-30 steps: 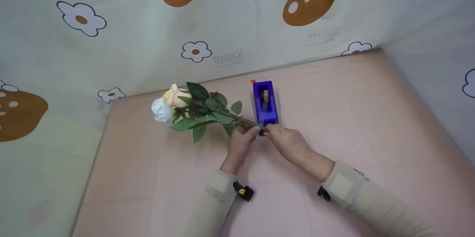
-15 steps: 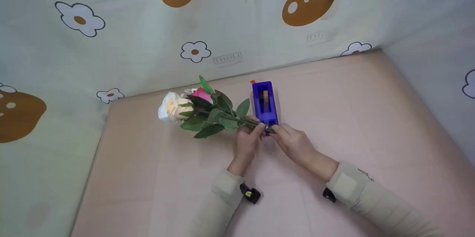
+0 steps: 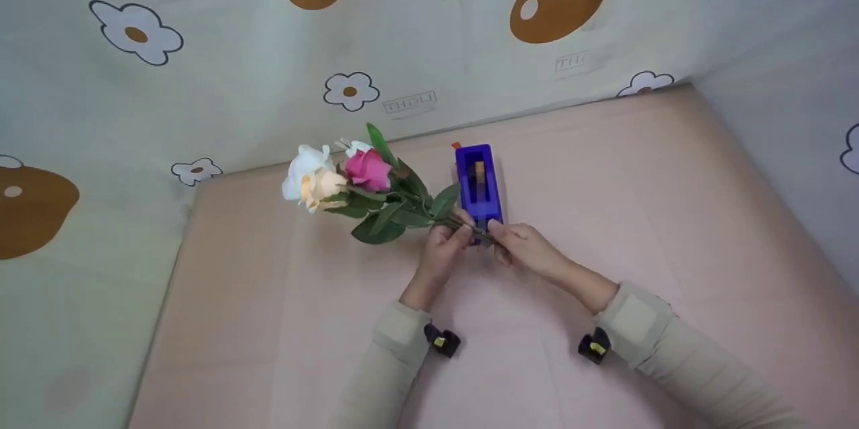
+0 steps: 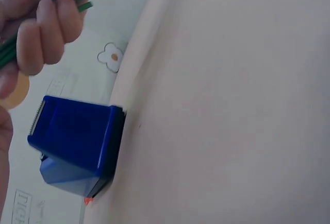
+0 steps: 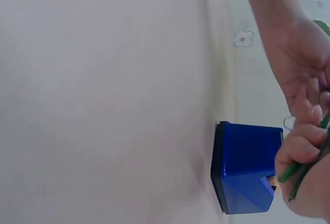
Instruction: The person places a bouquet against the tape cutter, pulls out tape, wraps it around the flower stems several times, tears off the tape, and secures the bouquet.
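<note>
A pale wall cloth [image 3: 470,19] printed with flowers hangs behind the pink table [image 3: 624,187]; on it a blue tape dispenser [image 3: 487,208] stands in the same place as a second ago, while the bunch [image 3: 396,214] has been turned; the pink bloom [image 3: 368,170], hidden then, now faces up beside the cream one [image 3: 322,191] and the white one [image 3: 305,168]. The left hand [image 3: 441,251] grips the stems [image 3: 445,220] just below the leaves; the right hand [image 3: 527,251] is curled round their lower part, the cut ends [image 4: 85,6] poking out; the bunch is held just in front of the dispenser. To me the turning suggests the stems are being worked round as one bundle; whether tape is on them I cannot tell.
</note>
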`<state>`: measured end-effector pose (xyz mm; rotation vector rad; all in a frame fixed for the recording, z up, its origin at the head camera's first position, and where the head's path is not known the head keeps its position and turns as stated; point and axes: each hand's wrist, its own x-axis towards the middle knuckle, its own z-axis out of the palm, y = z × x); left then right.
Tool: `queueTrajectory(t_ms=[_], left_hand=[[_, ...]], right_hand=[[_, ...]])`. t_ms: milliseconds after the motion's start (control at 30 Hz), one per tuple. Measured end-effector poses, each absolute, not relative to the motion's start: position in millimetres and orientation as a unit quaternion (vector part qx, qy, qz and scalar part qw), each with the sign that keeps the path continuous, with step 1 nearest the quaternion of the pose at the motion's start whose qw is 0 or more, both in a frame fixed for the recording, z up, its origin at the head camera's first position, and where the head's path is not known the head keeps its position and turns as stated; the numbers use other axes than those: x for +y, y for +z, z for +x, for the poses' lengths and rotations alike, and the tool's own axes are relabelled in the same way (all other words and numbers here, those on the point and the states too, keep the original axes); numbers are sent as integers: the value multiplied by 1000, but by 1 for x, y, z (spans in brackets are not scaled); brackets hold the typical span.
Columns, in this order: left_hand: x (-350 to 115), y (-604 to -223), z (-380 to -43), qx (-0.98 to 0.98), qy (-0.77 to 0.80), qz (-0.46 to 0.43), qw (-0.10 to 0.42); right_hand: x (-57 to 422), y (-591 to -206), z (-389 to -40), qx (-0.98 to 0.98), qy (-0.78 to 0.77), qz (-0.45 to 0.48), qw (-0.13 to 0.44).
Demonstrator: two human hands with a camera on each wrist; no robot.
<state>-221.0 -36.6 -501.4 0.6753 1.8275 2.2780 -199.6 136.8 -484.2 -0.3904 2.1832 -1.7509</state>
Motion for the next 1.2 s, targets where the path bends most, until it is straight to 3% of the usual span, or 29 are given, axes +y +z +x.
queueTrajectory(t_ms=[167, 467, 633, 900, 1200], left_hand=[[-47, -498, -231, 622, 722, 280, 118], [-54, -492, -236, 646, 680, 326, 120], [-55, -494, -238, 630, 689, 339, 115], [-53, -492, -240, 632, 672, 357, 147], [-61, -476, -246, 687, 606, 345, 206]], right_hand=[[138, -483, -207, 713, -657, -110, 219], [128, -468, -208, 621, -753, 57, 210], [123, -466, -207, 600, -769, 90, 200], [121, -470, -207, 585, -780, 49, 216], [129, -484, -220, 560, -756, -33, 338]])
